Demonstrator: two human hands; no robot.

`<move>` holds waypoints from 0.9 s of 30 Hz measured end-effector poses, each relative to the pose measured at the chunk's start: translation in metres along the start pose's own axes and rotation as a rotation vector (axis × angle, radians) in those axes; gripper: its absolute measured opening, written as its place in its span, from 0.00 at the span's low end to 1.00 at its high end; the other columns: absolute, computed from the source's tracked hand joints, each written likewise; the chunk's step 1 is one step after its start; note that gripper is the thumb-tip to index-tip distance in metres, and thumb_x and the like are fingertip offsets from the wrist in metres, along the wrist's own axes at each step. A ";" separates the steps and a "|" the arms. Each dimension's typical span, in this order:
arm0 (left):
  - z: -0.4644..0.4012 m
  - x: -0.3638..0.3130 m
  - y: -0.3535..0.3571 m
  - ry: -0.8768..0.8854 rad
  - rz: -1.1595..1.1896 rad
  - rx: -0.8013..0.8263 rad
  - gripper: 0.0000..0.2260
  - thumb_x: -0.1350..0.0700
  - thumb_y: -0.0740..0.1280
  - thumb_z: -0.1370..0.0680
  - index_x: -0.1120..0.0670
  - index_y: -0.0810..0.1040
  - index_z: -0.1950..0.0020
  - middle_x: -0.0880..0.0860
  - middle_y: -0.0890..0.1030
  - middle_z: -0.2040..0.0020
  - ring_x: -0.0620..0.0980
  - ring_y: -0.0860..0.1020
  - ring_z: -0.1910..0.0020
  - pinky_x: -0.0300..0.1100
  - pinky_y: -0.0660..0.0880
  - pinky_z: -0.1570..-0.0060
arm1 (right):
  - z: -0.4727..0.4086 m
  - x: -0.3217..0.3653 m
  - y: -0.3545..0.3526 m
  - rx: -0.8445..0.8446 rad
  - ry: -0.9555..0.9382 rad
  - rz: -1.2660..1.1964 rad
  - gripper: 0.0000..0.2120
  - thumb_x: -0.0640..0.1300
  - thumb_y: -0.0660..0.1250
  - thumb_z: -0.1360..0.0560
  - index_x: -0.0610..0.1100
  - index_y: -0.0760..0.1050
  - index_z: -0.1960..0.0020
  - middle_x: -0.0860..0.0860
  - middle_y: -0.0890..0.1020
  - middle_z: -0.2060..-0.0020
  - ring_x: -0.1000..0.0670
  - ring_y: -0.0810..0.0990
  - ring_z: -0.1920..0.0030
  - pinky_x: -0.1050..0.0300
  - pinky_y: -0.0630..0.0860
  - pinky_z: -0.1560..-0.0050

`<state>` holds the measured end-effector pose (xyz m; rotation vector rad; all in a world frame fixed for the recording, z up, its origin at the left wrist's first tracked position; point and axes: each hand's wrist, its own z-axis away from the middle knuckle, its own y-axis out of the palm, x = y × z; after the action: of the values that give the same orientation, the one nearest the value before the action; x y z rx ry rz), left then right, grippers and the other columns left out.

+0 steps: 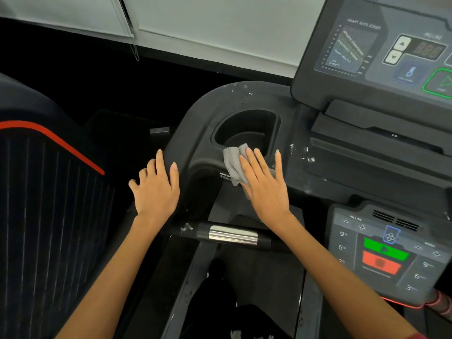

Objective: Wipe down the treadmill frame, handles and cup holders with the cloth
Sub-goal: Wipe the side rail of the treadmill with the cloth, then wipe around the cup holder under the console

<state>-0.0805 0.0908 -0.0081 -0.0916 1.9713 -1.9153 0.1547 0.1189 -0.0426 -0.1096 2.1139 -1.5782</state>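
A: Occlusions. The right hand (265,189) lies flat over the grey cloth (232,165); only the cloth's far-left part shows, the rest is under palm and fingers.

B: The small label (225,176) just left of the cloth is too small to read, and the cloth covers its right end.

A: Edges. The upper console (381,50) is cut off at the right and top; its chart text is blurred. The lower control panel (381,253) runs out at the right.

B: The cup holder (244,128) floor is in shadow; cannot tell its state. Left hand (155,189): fingertips curve over the frame's left edge, contact beneath not visible.
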 end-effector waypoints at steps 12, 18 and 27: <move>-0.010 -0.003 0.004 0.079 -0.025 -0.018 0.29 0.44 0.41 0.20 0.59 0.58 0.25 0.61 0.71 0.32 0.61 0.70 0.35 0.65 0.66 0.41 | -0.006 -0.002 0.000 0.041 -0.071 0.105 0.47 0.47 0.68 0.26 0.45 0.37 0.23 0.44 0.52 0.22 0.43 0.50 0.22 0.35 0.38 0.27; -0.018 -0.005 0.009 0.102 -0.041 -0.025 0.28 0.46 0.42 0.20 0.59 0.59 0.25 0.61 0.70 0.31 0.60 0.69 0.32 0.66 0.66 0.41 | -0.031 0.019 0.002 0.007 -0.223 0.042 0.49 0.41 0.70 0.28 0.54 0.37 0.22 0.46 0.49 0.22 0.41 0.49 0.22 0.33 0.36 0.28; -0.032 -0.027 0.014 0.463 -0.050 -0.019 0.22 0.52 0.52 0.19 0.48 0.60 0.24 0.54 0.58 0.23 0.56 0.52 0.24 0.70 0.52 0.34 | -0.027 0.016 -0.006 -0.030 -0.141 -0.021 0.41 0.56 0.71 0.28 0.48 0.54 0.23 0.46 0.61 0.24 0.41 0.56 0.24 0.34 0.40 0.26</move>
<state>-0.0631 0.1307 -0.0163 0.3295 2.2922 -2.0916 0.1275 0.1348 -0.0369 -0.2473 2.0337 -1.5053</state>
